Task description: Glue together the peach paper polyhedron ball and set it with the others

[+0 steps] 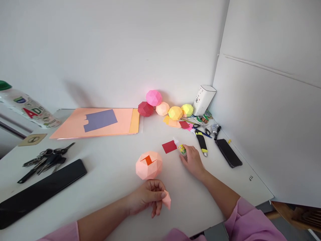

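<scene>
Between thumb and fingers, my left hand (150, 195) pinches a small folded peach paper piece (167, 200). Just beyond that hand sits a faceted peach paper ball (144, 167), with a gap in its top that shows orange inside. My right hand (193, 162) reaches to a small glue bottle (182, 149) with a yellow label and a white nozzle; its fingers are closed around the bottle's near end. The bottle lies tilted, its nozzle toward a dark red paper rectangle (169, 146) on the table.
Several coloured paper balls (175, 113) line the wall. Peach sheets (67, 124) lie back left. A utility knife (201, 143), scissors (202, 127) and a phone (228, 153) are on the right; keys (47, 159), a long black object (45, 189) and a spray can (30, 107) on the left.
</scene>
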`<state>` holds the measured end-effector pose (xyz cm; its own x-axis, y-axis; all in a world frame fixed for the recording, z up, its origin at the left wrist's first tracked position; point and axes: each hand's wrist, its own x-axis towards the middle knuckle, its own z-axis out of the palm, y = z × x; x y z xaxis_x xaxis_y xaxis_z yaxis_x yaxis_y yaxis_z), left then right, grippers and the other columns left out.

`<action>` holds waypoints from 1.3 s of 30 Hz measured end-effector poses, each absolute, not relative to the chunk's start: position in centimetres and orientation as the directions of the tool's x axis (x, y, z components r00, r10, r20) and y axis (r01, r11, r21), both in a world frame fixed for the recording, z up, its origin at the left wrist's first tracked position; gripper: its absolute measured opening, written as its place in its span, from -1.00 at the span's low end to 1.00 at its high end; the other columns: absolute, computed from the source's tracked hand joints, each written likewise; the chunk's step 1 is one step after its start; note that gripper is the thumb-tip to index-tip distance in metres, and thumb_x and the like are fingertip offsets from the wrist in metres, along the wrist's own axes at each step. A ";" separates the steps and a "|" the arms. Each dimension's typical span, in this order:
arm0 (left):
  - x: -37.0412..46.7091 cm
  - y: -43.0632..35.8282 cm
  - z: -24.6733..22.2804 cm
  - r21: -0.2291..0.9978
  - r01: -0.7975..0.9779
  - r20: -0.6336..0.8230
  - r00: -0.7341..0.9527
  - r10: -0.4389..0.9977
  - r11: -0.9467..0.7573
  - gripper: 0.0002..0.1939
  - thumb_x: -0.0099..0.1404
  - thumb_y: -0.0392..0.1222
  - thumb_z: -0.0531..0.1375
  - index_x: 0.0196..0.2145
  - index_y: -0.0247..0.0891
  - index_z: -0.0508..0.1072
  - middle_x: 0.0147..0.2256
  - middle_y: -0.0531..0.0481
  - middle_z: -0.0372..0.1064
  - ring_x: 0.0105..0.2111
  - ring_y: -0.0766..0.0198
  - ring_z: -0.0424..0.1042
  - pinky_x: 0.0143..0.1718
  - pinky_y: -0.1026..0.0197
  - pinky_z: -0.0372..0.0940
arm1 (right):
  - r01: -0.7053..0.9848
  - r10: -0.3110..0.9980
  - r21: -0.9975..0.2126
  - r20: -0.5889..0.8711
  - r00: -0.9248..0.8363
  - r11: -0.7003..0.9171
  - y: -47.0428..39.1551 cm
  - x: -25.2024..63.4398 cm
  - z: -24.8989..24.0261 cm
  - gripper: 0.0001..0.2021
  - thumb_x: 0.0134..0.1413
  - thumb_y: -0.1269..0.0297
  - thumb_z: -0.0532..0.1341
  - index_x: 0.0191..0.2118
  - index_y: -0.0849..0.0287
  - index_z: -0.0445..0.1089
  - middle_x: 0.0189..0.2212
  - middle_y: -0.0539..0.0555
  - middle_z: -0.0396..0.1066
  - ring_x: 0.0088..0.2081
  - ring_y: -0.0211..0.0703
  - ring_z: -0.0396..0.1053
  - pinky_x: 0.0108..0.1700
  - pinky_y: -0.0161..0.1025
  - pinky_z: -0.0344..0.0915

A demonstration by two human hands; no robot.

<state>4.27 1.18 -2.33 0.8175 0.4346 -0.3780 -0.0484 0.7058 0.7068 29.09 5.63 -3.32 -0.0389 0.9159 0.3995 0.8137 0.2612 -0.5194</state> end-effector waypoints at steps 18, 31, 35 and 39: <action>4.1 1.3 -2.1 0.662 -0.195 -0.280 0.831 0.481 0.723 -0.75 0.09 -0.12 0.39 -0.44 -0.34 0.46 -0.55 0.03 0.41 -0.56 0.38 0.37 -0.46 0.25 0.31 | -0.218 0.977 -0.956 0.209 -0.040 0.196 1.7 28.6 3.9 -0.62 0.01 -0.12 0.27 -0.22 0.04 0.24 -0.26 0.06 0.40 -0.57 -0.30 0.27 -0.60 -0.28 0.23; 4.3 1.2 -1.5 0.726 -0.115 -0.312 0.823 0.474 0.678 -0.64 0.08 0.05 0.36 -0.47 -0.32 0.42 -0.68 0.17 0.19 -0.64 0.46 0.13 -0.52 0.30 0.08 | -0.130 0.970 -0.985 0.135 -0.204 0.110 -0.7 26.7 2.6 -0.58 0.01 -0.13 0.28 -0.20 0.06 0.21 -0.31 0.13 0.51 -0.50 -0.24 0.30 -0.56 -0.32 0.21; 4.2 1.2 -1.3 0.730 -0.103 -0.322 0.820 0.473 0.675 -0.64 0.07 0.06 0.37 -0.45 -0.32 0.47 -0.62 0.14 0.24 -0.62 0.47 0.09 -0.51 0.29 0.06 | -0.073 0.962 -0.986 0.159 -0.221 0.147 -0.8 26.1 2.9 -0.56 -0.01 -0.16 0.28 -0.22 0.07 0.22 -0.32 0.15 0.52 -0.50 -0.22 0.33 -0.57 -0.31 0.24; 4.2 1.2 -1.1 0.741 -0.096 -0.313 0.826 0.469 0.664 -0.65 0.08 0.06 0.36 -0.45 -0.32 0.49 -0.56 0.10 0.31 -0.62 0.48 0.08 -0.51 0.29 0.04 | -0.057 0.958 -0.984 0.179 -0.224 0.171 -1.0 25.7 2.8 -0.57 -0.01 -0.13 0.29 -0.22 0.09 0.22 -0.33 0.15 0.53 -0.54 -0.26 0.29 -0.59 -0.33 0.24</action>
